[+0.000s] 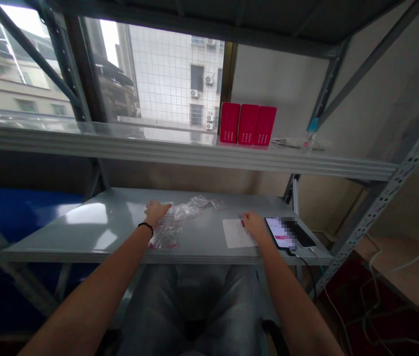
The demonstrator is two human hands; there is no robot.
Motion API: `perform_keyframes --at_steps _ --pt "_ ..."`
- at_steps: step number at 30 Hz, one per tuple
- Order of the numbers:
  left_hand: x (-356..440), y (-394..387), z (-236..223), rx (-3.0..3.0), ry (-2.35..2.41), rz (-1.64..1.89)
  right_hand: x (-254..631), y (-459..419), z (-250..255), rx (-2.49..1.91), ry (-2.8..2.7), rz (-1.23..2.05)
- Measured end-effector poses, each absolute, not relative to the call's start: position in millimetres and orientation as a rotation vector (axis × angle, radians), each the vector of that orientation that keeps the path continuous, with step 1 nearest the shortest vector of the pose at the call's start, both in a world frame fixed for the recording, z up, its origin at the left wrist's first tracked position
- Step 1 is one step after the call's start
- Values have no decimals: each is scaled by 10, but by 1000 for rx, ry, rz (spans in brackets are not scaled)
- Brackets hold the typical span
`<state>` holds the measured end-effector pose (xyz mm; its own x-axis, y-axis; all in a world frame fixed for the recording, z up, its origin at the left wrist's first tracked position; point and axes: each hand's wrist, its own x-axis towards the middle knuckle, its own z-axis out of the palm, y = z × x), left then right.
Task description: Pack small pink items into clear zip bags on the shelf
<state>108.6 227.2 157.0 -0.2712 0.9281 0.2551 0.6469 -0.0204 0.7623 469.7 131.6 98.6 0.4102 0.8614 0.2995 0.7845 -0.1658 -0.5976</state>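
My left hand, with a dark band at the wrist, reaches over the left end of a spread of clear plastic bags. Its thumb sticks out to the right, apart from the bent fingers. Below it lies another clear bag with small red bits along its near edge. My right hand rests over the right side of a flat whitish translucent sheet or bag. The fingers of that hand are curled, and a small red piece shows at their tips. How they grip it is partly hidden.
Right of my right hand lie a lit phone and a dark device, with cables over the front edge. Three red boxes stand on the upper shelf, near a small blue-capped bottle. Metal posts frame the grey worktop.
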Motion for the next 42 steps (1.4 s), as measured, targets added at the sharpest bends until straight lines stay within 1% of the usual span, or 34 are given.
perform_keyframes --at_steps 3,9,13,17,23,27,30,32,34,36,38,40,42 --pt "933 2199 1542 1876 1961 1049 4630 1374 892 -2062 -1555 71" --pt "800 1595 1333 2297 1669 727 4591 1342 821 -2175 -1723 -84" --pt "922 1150 1113 2621 1479 627 4580 1339 836 -2224 -1758 -176" --pt "1007 1026 1017 2789 1445 569 4581 1354 852 -2248 -1785 -232" --pt "999 1077 933 2737 1417 726 4550 1296 883 -2232 -1773 -264" --pt "997 1056 878 2687 1443 838 4564 1211 1023 -2144 -1766 -249" --pt "1026 1024 914 2470 1431 1217 4542 1122 1197 -2041 -1740 -232" --pt "1075 974 982 2155 1352 1506 4429 1011 1295 -1976 -1705 -217" --pt "1150 880 1069 1735 1180 1684 4200 839 1343 -1793 -1700 -55" --pt "1236 735 1151 1288 940 1722 3877 625 1333 -1400 -1713 342" --pt "1312 557 1201 956 731 1662 3528 419 1279 -1092 -1711 706" --pt "1361 379 1196 779 630 1586 3231 261 1199 -967 -1655 915" --pt "1379 242 1133 710 609 1550 3033 159 1103 -939 -1547 1043"
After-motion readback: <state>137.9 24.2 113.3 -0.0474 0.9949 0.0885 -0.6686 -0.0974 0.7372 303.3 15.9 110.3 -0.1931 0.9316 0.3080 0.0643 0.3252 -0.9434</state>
